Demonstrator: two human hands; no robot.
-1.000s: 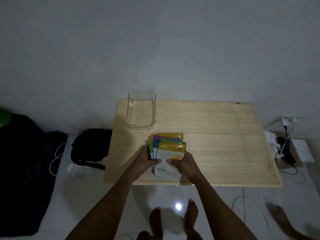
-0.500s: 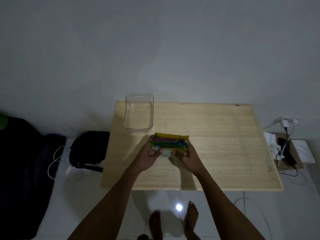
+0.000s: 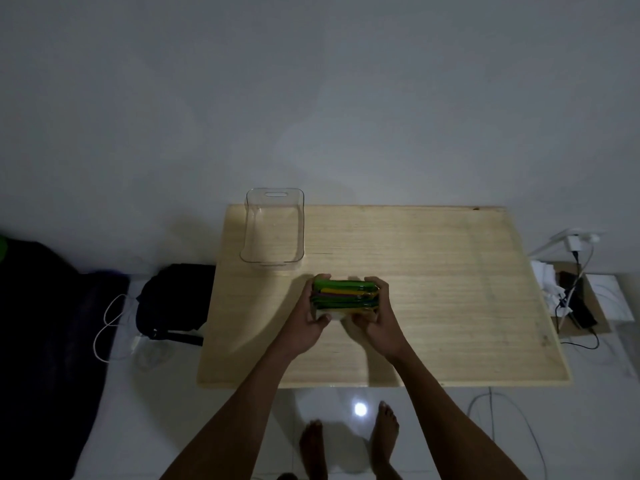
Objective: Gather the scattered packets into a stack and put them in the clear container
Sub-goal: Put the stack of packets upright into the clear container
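Observation:
A stack of packets (image 3: 344, 295), with green, yellow, purple and blue edges showing, stands on edge above the wooden table (image 3: 433, 299). My left hand (image 3: 306, 322) grips its left side and my right hand (image 3: 379, 318) grips its right side, fingers curled over the far face. The clear container (image 3: 273, 230), with a handle slot in its far wall, sits at the table's far left corner, a short way beyond the stack and slightly left of it. I see nothing inside it.
A black bag (image 3: 175, 301) and a white cable (image 3: 110, 323) lie on the floor left of the table. A charger, cables and papers (image 3: 578, 292) sit at the right. My bare feet (image 3: 349, 445) stand at the table's near edge.
The packets were fanned flat under both hands; they are now squared into a stack tipped on edge. Both hands and the stack have moved slightly away from me, towards the container.

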